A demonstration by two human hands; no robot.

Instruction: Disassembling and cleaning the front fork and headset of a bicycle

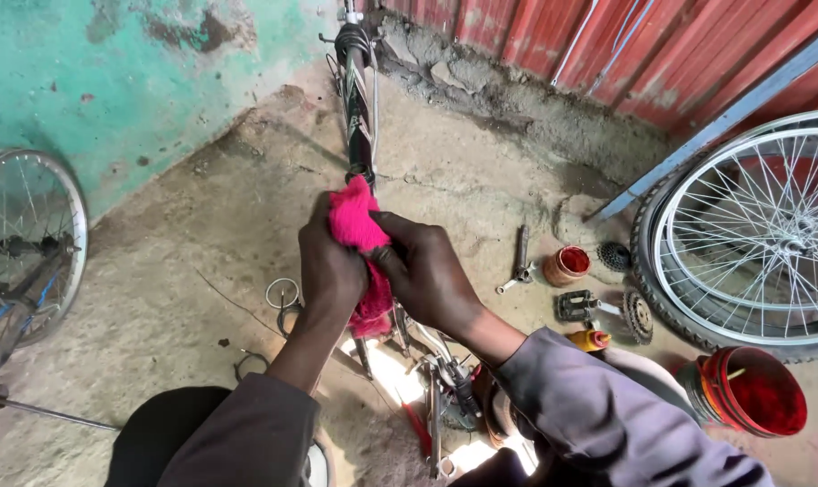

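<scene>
A bright pink cloth (355, 221) is wrapped around a dark bicycle frame tube (358, 108) that runs away from me toward the wall. My left hand (328, 271) grips the cloth and tube from the left side. From the right, my right hand (427, 271) closes on the same cloth, its thumb pressing on top. The lower end of the cloth hangs below my hands. Beneath them, chrome bicycle parts and a brake lever (445, 370) show, partly hidden by my grey sleeves.
A spoked wheel with tyre (752, 234) leans at the right, another wheel (25, 243) at the left. On the concrete floor lie a wrench (520, 261), a small orange tub (567, 264), sprockets (639, 316), a pedal (576, 305) and a red bucket (756, 390).
</scene>
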